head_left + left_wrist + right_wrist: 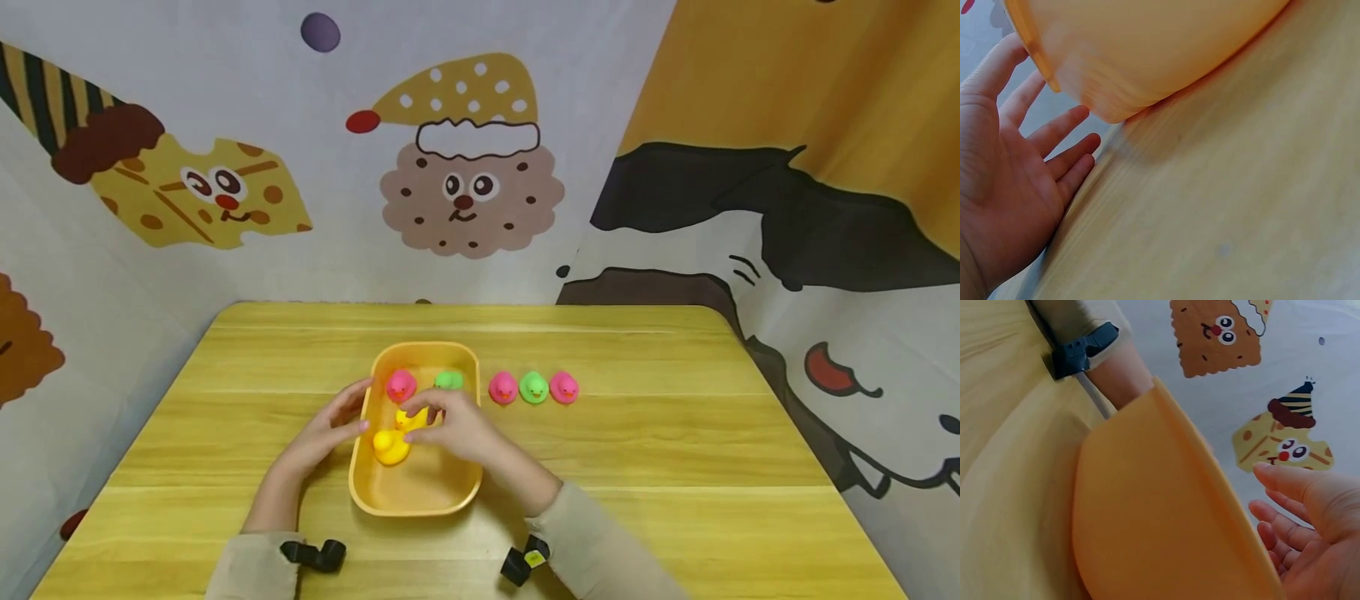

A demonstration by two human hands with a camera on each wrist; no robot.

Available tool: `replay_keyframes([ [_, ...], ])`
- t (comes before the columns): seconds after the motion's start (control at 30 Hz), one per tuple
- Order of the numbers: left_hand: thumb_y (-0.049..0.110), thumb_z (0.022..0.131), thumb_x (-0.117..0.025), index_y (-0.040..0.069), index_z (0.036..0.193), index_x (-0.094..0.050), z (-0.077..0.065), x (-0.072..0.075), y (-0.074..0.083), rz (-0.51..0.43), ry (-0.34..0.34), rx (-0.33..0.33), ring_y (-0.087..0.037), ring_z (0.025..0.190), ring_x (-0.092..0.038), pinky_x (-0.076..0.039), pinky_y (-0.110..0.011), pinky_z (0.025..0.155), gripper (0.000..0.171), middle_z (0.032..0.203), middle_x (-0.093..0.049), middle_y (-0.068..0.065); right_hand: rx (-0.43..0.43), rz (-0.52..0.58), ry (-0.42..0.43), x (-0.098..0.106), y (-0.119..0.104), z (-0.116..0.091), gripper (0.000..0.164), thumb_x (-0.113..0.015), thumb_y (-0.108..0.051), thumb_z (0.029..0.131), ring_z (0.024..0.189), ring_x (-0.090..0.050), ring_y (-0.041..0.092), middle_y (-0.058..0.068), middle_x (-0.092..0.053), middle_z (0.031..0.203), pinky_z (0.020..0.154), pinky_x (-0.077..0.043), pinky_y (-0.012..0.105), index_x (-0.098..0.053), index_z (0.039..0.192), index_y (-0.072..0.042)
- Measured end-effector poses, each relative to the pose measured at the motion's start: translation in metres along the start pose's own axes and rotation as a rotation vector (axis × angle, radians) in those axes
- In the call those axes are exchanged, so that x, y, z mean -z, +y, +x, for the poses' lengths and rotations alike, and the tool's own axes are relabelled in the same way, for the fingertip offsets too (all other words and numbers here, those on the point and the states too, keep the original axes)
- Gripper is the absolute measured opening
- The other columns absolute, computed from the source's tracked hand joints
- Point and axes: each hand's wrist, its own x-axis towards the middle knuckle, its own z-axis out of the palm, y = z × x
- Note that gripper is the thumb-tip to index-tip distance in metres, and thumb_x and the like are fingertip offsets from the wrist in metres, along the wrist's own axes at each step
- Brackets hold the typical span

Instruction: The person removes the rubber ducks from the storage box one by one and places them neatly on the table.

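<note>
An orange-yellow plastic tub (416,497) stands on the table with several small toy ducks in it. Two yellow ducks, one nearer (390,448) and one just behind it (411,420), lie close together. A pink duck (401,385) and a partly covered green duck (448,380) are farther back. My right hand (453,423) reaches over the tub's right side, thumb and fingers apart above the yellow ducks; contact is unclear. In the right wrist view nothing shows between its fingers (1289,534). My left hand (330,425) has its spread fingers against the tub's left side.
Right of the tub, a pink duck (503,387), a green duck (534,387) and another pink duck (565,387) form a row on the wooden table (675,450). A cartoon-printed cloth (465,283) hangs behind. Each wrist wears a black camera mount.
</note>
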Motion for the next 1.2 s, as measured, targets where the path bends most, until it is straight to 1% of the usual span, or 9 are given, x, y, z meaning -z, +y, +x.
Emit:
replay_keyframes([
  [0.1, 0.006, 0.095, -0.055, 0.011, 0.150, -0.029, 0.000, 0.000, 0.000, 0.001, -0.004, -0.005, -0.043, 0.133, -0.030, -0.023, -0.060, 0.102, 0.061, 0.151, -0.030, -0.020, -0.008, -0.007, -0.006, -0.007, 0.001, 0.003, 0.030, -0.080, -0.007, 0.077, 0.079, -0.059, 0.026, 0.011, -0.069, 0.097, 0.068, -0.047, 0.025, -0.070, 0.104, -0.001],
  [0.17, 0.006, 0.095, -0.055, 0.011, 0.150, -0.029, -0.001, 0.001, 0.001, 0.000, -0.007, -0.009, -0.042, 0.133, -0.029, -0.023, -0.060, 0.102, 0.061, 0.151, -0.030, -0.020, -0.030, -0.010, -0.012, -0.011, 0.001, 0.005, 0.029, -0.080, -0.007, 0.077, 0.079, -0.059, 0.025, 0.010, -0.069, 0.098, 0.068, -0.047, 0.025, -0.070, 0.104, -0.001],
  [0.3, 0.006, 0.096, -0.055, 0.011, 0.150, -0.029, -0.002, 0.000, 0.000, 0.002, -0.009, -0.016, -0.042, 0.133, -0.030, -0.022, -0.060, 0.102, 0.061, 0.151, -0.030, -0.020, -0.052, 0.005, -0.027, -0.017, 0.001, 0.009, 0.028, -0.080, -0.006, 0.077, 0.085, -0.061, 0.028, 0.012, -0.069, 0.099, 0.069, -0.046, 0.022, -0.070, 0.103, 0.000],
  [0.4, 0.007, 0.096, -0.055, 0.011, 0.150, -0.029, -0.003, 0.000, 0.001, 0.003, -0.008, -0.020, -0.041, 0.132, -0.030, -0.021, -0.061, 0.102, 0.061, 0.150, -0.030, -0.020, -0.067, -0.003, -0.031, -0.020, 0.002, 0.011, 0.029, -0.080, -0.006, 0.077, 0.090, -0.061, 0.028, 0.011, -0.069, 0.098, 0.072, -0.046, 0.021, -0.070, 0.103, 0.000],
  [0.6, 0.007, 0.096, -0.055, 0.012, 0.150, -0.029, -0.004, -0.001, 0.001, 0.007, -0.014, -0.024, -0.041, 0.132, -0.029, -0.021, -0.061, 0.102, 0.061, 0.150, -0.030, -0.021, -0.115, -0.051, -0.042, -0.024, 0.005, 0.013, 0.030, -0.081, -0.010, 0.076, 0.089, -0.061, 0.022, 0.003, -0.068, 0.094, 0.071, -0.046, 0.020, -0.071, 0.104, -0.004],
  [0.83, 0.008, 0.096, -0.056, 0.011, 0.150, -0.029, -0.003, -0.001, 0.000, 0.023, -0.013, -0.034, -0.042, 0.131, -0.031, -0.022, -0.062, 0.101, 0.061, 0.149, -0.031, -0.021, -0.136, -0.098, -0.054, -0.028, 0.008, 0.017, 0.031, -0.083, -0.012, 0.075, 0.087, -0.060, 0.014, -0.001, -0.068, 0.092, 0.070, -0.045, 0.019, -0.072, 0.103, -0.007],
  [1.0, 0.006, 0.096, -0.055, 0.009, 0.150, -0.028, -0.003, -0.001, 0.000, 0.025, -0.018, -0.039, -0.042, 0.131, -0.030, -0.022, -0.061, 0.101, 0.061, 0.150, -0.030, -0.021, -0.155, -0.108, -0.071, -0.031, 0.009, 0.021, 0.030, -0.084, -0.012, 0.073, 0.086, -0.061, 0.014, -0.004, -0.068, 0.090, 0.069, -0.045, 0.019, -0.073, 0.101, -0.009],
  [1.2, 0.007, 0.095, -0.055, 0.010, 0.150, -0.028, -0.003, -0.001, 0.001, 0.018, -0.015, -0.029, -0.043, 0.132, -0.029, -0.021, -0.062, 0.102, 0.062, 0.151, -0.029, -0.021, -0.161, -0.124, -0.089, -0.034, 0.009, 0.023, 0.024, -0.084, -0.010, 0.073, 0.087, -0.061, 0.011, -0.007, -0.068, 0.089, 0.073, -0.046, 0.018, -0.074, 0.095, -0.010],
])
